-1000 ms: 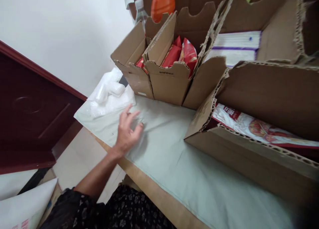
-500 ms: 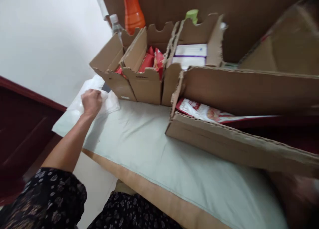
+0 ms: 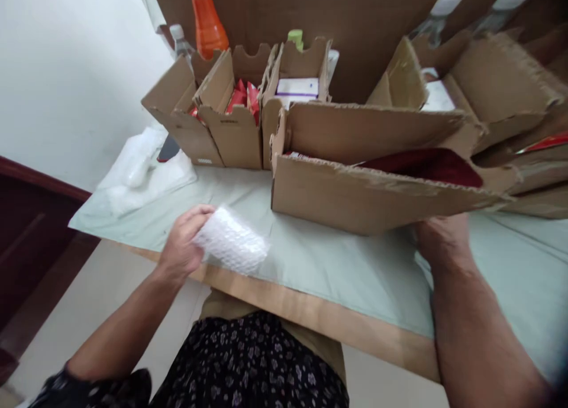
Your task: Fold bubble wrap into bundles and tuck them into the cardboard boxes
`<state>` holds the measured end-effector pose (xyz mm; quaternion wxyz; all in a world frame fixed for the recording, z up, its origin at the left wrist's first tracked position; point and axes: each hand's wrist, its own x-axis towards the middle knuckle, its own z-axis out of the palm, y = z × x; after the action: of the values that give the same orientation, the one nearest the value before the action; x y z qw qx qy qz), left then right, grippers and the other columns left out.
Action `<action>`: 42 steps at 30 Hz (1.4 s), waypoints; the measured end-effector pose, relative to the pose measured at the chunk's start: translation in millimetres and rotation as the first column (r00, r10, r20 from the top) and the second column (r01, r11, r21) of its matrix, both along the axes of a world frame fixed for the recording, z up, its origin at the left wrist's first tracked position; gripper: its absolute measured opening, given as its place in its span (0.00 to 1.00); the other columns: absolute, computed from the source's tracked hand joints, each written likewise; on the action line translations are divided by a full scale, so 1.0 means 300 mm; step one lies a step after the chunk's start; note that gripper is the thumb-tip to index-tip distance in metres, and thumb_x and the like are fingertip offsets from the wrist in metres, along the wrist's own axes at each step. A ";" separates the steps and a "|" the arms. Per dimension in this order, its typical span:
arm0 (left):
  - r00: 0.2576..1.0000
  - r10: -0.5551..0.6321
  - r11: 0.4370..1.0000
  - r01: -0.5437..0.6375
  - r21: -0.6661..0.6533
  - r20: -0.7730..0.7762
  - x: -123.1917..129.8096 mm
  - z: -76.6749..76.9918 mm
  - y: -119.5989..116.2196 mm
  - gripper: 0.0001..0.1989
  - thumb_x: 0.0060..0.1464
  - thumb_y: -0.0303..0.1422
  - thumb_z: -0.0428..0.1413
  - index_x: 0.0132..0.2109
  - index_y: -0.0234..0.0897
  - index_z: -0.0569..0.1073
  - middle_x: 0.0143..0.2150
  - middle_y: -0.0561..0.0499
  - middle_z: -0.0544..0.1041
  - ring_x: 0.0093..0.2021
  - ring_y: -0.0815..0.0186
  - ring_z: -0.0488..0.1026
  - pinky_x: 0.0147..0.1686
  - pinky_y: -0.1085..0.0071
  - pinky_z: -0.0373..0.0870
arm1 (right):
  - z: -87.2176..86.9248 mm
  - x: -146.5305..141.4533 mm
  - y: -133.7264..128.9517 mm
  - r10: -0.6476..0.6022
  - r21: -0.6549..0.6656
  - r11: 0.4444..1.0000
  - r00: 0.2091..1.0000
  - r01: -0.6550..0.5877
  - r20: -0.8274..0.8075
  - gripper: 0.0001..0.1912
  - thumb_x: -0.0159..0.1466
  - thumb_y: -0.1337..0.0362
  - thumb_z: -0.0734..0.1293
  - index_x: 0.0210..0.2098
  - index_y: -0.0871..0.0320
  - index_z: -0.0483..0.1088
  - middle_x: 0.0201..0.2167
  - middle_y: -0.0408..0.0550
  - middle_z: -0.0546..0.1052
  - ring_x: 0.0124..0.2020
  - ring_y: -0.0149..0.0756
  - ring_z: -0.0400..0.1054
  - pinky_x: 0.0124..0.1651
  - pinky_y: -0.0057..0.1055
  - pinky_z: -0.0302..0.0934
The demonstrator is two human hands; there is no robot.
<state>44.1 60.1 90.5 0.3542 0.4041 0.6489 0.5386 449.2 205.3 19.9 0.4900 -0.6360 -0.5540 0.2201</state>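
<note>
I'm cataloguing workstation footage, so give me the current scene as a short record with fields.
left hand: holds bubble wrap
right hand: at the lower edge of the long box, fingertips hidden
long box contents: dark red item, partly hidden
table cover: pale green cloth
far left corner: white wrap
behind: boxes with red packets and white packs; orange bottle

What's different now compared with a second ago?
Your left hand went from open above the cloth to the white pile, took hold of a piece of bubble wrap and brought it back toward you. Your right hand has come clearly into view at the underside of the long box, fingers largely hidden. The red packets and orange bottle stayed in place.
</note>
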 end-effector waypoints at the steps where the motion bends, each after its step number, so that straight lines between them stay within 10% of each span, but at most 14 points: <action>1: 0.986 -0.027 0.998 0.036 -0.051 0.163 0.032 -0.023 0.010 0.09 0.45 0.38 0.61 0.29 0.36 0.75 0.25 0.54 0.72 0.23 0.70 0.67 0.23 0.72 0.65 | 0.009 0.011 -0.047 -0.052 0.008 0.999 0.997 0.053 -0.052 0.13 0.59 0.56 0.73 0.28 0.60 0.74 0.32 0.51 0.80 0.35 0.37 0.73 0.40 0.37 0.68; 6: 0.872 -0.031 0.970 0.145 -0.197 0.488 0.151 -0.091 0.032 0.09 0.35 0.34 0.64 0.27 0.35 0.75 0.22 0.57 0.70 0.22 0.74 0.62 0.22 0.77 0.58 | 0.035 -0.015 -0.462 -0.325 0.171 0.918 0.926 0.357 -0.190 0.09 0.55 0.64 0.72 0.35 0.58 0.81 0.34 0.54 0.83 0.32 0.42 0.77 0.34 0.39 0.68; 10: 0.848 -0.059 0.953 0.205 -0.222 0.527 0.216 -0.108 0.023 0.09 0.35 0.33 0.64 0.27 0.36 0.74 0.22 0.58 0.70 0.22 0.74 0.62 0.21 0.77 0.57 | 0.006 -0.206 -0.710 0.225 0.116 0.961 0.952 -0.252 0.208 0.30 0.63 0.59 0.75 0.64 0.51 0.72 0.59 0.58 0.78 0.57 0.52 0.76 0.51 0.51 0.75; 13: 0.856 -0.126 0.952 0.246 -0.181 0.501 0.253 -0.120 -0.001 0.10 0.37 0.35 0.64 0.28 0.36 0.74 0.22 0.59 0.69 0.22 0.74 0.62 0.21 0.77 0.58 | -0.004 -0.345 -0.706 0.372 0.173 0.861 0.823 -0.479 0.429 0.40 0.66 0.59 0.74 0.74 0.51 0.58 0.71 0.62 0.67 0.69 0.55 0.66 0.61 0.55 0.71; 16: 0.855 -0.183 0.951 0.280 -0.134 0.485 0.263 -0.129 -0.032 0.11 0.41 0.36 0.66 0.30 0.36 0.74 0.24 0.58 0.71 0.23 0.73 0.65 0.22 0.77 0.63 | 0.013 -0.407 -0.640 0.383 0.231 0.839 0.837 -0.492 0.391 0.25 0.71 0.66 0.68 0.66 0.51 0.67 0.61 0.55 0.77 0.60 0.46 0.75 0.57 0.46 0.72; 24: 0.836 -0.119 0.959 0.237 -0.157 0.536 0.217 -0.174 -0.055 0.13 0.43 0.39 0.68 0.32 0.37 0.75 0.26 0.56 0.73 0.25 0.73 0.67 0.24 0.76 0.68 | -0.002 -0.424 -0.635 0.291 0.042 0.956 0.929 -0.289 -0.228 0.08 0.72 0.60 0.67 0.40 0.54 0.78 0.39 0.44 0.83 0.40 0.34 0.77 0.45 0.31 0.71; 28: 0.885 -0.127 0.989 0.146 -0.009 0.447 0.195 -0.195 -0.036 0.13 0.53 0.40 0.65 0.41 0.38 0.78 0.40 0.49 0.80 0.39 0.66 0.78 0.37 0.71 0.77 | -0.012 -0.418 -0.620 0.032 -0.031 0.997 0.723 -0.073 -0.690 0.12 0.66 0.54 0.74 0.32 0.55 0.74 0.28 0.39 0.74 0.29 0.27 0.68 0.35 0.24 0.65; 36: 0.933 -0.355 0.925 0.360 0.121 -0.056 0.179 -0.213 -0.054 0.33 0.57 0.49 0.65 0.64 0.41 0.71 0.65 0.40 0.74 0.65 0.51 0.72 0.63 0.51 0.72 | 0.097 -0.368 -0.591 0.000 -0.008 1.000 0.552 -0.013 -0.834 0.10 0.58 0.57 0.80 0.34 0.53 0.79 0.34 0.42 0.80 0.40 0.33 0.76 0.48 0.29 0.74; 42: 0.749 -0.264 0.897 0.422 0.131 -0.607 0.252 -0.207 -0.082 0.34 0.57 0.50 0.65 0.64 0.39 0.71 0.70 0.35 0.67 0.70 0.44 0.65 0.68 0.43 0.65 | 0.098 -0.324 -0.640 0.062 0.048 0.998 0.548 -0.041 -0.834 0.13 0.58 0.48 0.78 0.35 0.48 0.81 0.37 0.42 0.84 0.41 0.38 0.80 0.54 0.38 0.75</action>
<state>119.6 35.6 28.6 0.1790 0.7033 0.5624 0.3964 352.1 13.2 49.4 0.6947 -0.4333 -0.2760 0.5034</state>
